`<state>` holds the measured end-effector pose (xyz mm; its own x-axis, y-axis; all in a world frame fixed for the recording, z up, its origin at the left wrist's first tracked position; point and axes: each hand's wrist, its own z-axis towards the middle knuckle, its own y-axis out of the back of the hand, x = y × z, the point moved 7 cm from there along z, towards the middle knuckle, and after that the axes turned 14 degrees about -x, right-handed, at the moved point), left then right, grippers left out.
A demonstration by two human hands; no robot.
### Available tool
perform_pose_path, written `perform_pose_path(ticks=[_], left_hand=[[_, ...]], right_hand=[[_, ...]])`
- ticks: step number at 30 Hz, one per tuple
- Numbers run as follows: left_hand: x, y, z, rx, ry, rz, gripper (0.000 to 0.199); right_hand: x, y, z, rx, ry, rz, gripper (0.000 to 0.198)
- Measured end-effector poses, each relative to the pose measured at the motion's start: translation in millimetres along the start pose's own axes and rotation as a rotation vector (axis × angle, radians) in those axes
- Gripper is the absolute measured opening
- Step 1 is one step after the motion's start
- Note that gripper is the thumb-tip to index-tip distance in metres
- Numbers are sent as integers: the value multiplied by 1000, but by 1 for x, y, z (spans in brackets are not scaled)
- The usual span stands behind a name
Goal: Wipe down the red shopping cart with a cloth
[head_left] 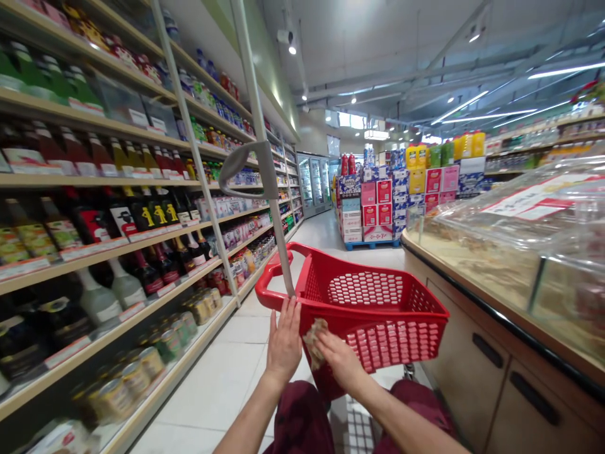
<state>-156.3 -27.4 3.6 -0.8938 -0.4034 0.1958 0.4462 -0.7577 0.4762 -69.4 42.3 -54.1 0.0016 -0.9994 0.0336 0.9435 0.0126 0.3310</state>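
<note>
A red plastic shopping basket (pixel 425 309) with perforated sides stands in front of my knees, and a grey pole (pixel 281 252) with a grey loop grip (pixel 265 170) rises from its left end. My left hand (pixel 285 337) lies on the basket's near left corner, fingers stretched out along the rim by the foot of the pole. In my right hand (pixel 338 356) is a crumpled beige cloth (pixel 316 340), pressed against the outside of the near wall. The fingers partly hide the cloth. No goods show inside the visible part of the basket.
Shelves of bottles and cans (pixel 118 243) run along the left. On the right is a wooden counter (pixel 454 334) with a dark edge and plastic-covered goods. Stacked boxes (pixel 378 205) on a blue pallet stand ahead, with glass-door coolers (pixel 314 180) further back. Pale tiles (pixel 231 366) cover the aisle.
</note>
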Motion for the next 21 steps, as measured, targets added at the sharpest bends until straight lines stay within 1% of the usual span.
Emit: perform_pose_path(ticks=[2,3,6,8,10,12,13,14,16,19,21], left_hand=[[-11,-4,-7,15,-42,-16,63],[-15,-6,-10,17,-58,-23,64],[-25,-12,-12,-2,-87,-51,64],[-32,-14,-11,-15,-98,-92,64],[-40,-17,-13,-10,-97,-161,64],[-50,-22,-20,17,-74,-272,64],[-55,-24,-25,38,-43,-342,63],[-58,-28,-30,62,9,-420,62],[-61,-34,-38,105,184,-573,60],[-58,-43,-46,156,582,-784,55],[-56,-50,-49,235,884,-957,43]], right_hand=[[-3,4,-17,5,-9,-7,31],[-7,9,-17,-22,-31,-12,32],[-26,30,5,-157,-110,-22,38],[-38,37,16,-207,-145,-26,41],[-42,35,7,-181,-144,-10,42],[-38,27,-18,-112,-141,33,41],[-35,23,-32,-82,-165,61,40],[-34,21,-42,-58,-218,89,40],[-37,23,-49,-55,-388,159,43],[-49,38,-28,-125,-709,323,45],[-58,47,-14,-148,-955,486,42]])
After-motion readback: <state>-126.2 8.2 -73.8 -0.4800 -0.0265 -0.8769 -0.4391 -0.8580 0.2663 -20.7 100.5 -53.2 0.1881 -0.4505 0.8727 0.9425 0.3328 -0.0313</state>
